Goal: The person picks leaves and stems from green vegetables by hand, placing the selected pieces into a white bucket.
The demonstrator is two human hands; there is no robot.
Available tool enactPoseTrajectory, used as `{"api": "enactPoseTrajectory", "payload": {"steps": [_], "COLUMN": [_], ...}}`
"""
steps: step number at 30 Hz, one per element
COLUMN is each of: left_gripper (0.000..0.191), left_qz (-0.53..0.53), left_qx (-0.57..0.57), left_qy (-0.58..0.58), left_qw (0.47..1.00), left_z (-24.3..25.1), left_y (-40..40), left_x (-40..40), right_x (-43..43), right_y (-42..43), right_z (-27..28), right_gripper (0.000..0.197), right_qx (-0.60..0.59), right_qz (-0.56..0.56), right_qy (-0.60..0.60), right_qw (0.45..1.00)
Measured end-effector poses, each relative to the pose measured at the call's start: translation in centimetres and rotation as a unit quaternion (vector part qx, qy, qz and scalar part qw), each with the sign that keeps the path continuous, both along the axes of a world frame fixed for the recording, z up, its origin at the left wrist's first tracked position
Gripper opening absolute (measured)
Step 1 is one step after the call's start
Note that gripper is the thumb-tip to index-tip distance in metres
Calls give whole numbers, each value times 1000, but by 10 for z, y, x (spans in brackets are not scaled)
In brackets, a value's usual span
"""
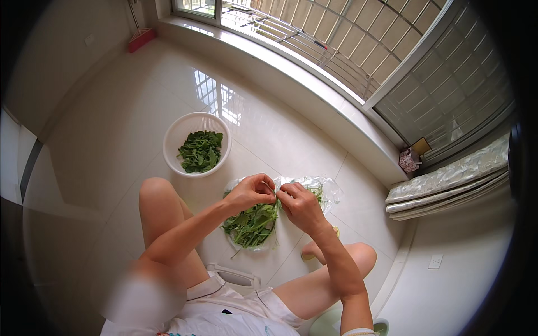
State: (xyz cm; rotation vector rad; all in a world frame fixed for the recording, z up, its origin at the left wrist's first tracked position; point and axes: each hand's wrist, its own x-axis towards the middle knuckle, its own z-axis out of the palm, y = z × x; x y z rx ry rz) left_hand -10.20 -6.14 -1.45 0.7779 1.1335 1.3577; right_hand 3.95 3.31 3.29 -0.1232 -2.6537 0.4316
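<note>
Over a pile of leafy greens [251, 224], my left hand [251, 192] and my right hand [300, 204] meet fingertip to fingertip. Both pinch a thin green stem [276, 203], which is partly hidden by the fingers. The pile lies on a clear plastic bag [233, 183] spread on the floor between my legs. Behind my right hand, thin stems and tendrils [316, 188] rest on another part of clear plastic [333, 194]. Beyond my left knee stands a round white plastic colander [168, 152] with picked green leaves [201, 152] inside.
Glossy tiles [126, 126] cover the floor. A low window ledge [294, 86] runs along the far side, with a tissue box [409, 160] near folded curtains [445, 189]. A red broom [141, 40] stands in the far left corner. A slipper [309, 257] is on my right foot.
</note>
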Motion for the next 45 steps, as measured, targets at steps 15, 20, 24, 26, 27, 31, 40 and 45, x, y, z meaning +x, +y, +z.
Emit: {"api": "enactPoseTrajectory", "payload": {"steps": [15,20,24,26,27,31,40,45], "left_gripper": [19,18,17,17,17,16,18,23], "left_qz": [-33,-24,-15,-11,-8,1,39,74], "left_qx": [56,71,82,83,85,83,52,-31], "left_qy": [-29,-40,-55,-61,-67,-73,-54,-22], "left_qw": [997,996,995,995,994,994,996,997], "left_z": [13,14,17,18,19,21,19,0], "left_y": [-9,-13,-14,-14,-14,-13,-17,-25], "left_x": [-6,-7,-9,-11,-12,-13,-22,-36], "right_x": [6,1,-1,-2,-3,-4,-15,-45], "right_y": [-4,-10,-10,-10,-10,-6,15,6], "right_z": [-10,-11,-12,-11,-13,-22,0,17], "right_gripper": [8,9,9,9,9,10,11,11], "right_qx": [-379,-573,-663,-694,-694,-770,-767,-609], "right_qz": [-23,-39,-37,-40,-40,-39,-48,-78], "right_qy": [15,21,32,40,40,57,152,124], "right_qw": [925,818,747,717,718,634,622,780]}}
